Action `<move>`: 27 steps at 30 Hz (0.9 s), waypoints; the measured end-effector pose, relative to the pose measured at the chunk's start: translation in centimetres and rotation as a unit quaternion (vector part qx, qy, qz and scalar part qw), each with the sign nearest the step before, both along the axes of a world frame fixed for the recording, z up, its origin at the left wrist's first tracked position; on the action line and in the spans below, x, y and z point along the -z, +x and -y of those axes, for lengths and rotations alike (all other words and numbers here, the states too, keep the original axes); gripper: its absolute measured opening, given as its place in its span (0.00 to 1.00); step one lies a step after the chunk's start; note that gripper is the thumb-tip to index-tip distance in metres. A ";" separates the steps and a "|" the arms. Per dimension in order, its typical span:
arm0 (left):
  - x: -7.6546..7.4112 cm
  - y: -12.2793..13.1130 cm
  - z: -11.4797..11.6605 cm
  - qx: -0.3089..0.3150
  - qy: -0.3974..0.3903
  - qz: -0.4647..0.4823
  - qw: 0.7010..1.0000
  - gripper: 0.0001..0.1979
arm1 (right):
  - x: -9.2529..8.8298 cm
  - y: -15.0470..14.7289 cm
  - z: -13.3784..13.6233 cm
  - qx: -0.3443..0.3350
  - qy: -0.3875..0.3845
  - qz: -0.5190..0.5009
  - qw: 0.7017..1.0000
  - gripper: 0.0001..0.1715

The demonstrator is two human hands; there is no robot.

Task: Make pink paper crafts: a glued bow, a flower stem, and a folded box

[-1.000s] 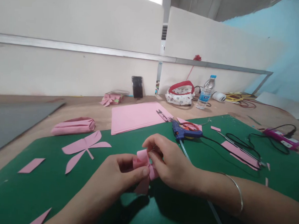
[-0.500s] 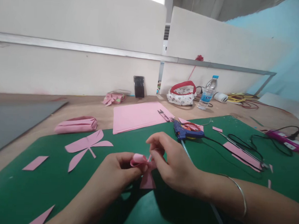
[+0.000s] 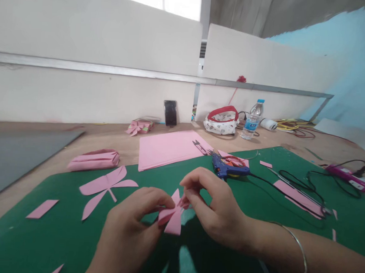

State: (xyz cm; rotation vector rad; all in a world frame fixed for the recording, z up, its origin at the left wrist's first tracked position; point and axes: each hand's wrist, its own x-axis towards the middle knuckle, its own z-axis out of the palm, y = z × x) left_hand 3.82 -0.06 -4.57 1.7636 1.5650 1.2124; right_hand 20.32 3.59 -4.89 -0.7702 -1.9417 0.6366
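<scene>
Between my two hands, above the green mat [image 3: 127, 247], is a pink bow [image 3: 173, 217] of folded sheet, with loops and flared tails. My left hand [image 3: 144, 216] pinches its left loop. On the other side, my right hand [image 3: 211, 199] has thumb and forefinger closed on the bow's right part, near the knot. The fingers partly hide the bow's middle. Left of my hands lie a flat pink cut-out with several petal shapes [image 3: 106, 185] and a pink diamond piece [image 3: 43, 209].
Behind my hands are a blue glue gun [image 3: 226, 167], pink sheets [image 3: 169, 150] and small snips [image 3: 199, 147]. A rolled pink bundle [image 3: 94, 160] lies left. Farther back stand a phone [image 3: 170, 113], a fabric pouch [image 3: 221, 124] and a water bottle [image 3: 252, 120]. A black cord [image 3: 268, 179] runs right.
The bow has turned and tilted between my hands, and its tails now point more to the left. My left fingers have shifted on the loop. The camera view has tipped up slightly.
</scene>
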 end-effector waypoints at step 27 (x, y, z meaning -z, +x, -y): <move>0.1 -0.1 0.5 0.030 0.124 -0.027 0.991 0.11 | -0.6 0.3 0.1 -0.008 0.099 0.007 0.995 0.12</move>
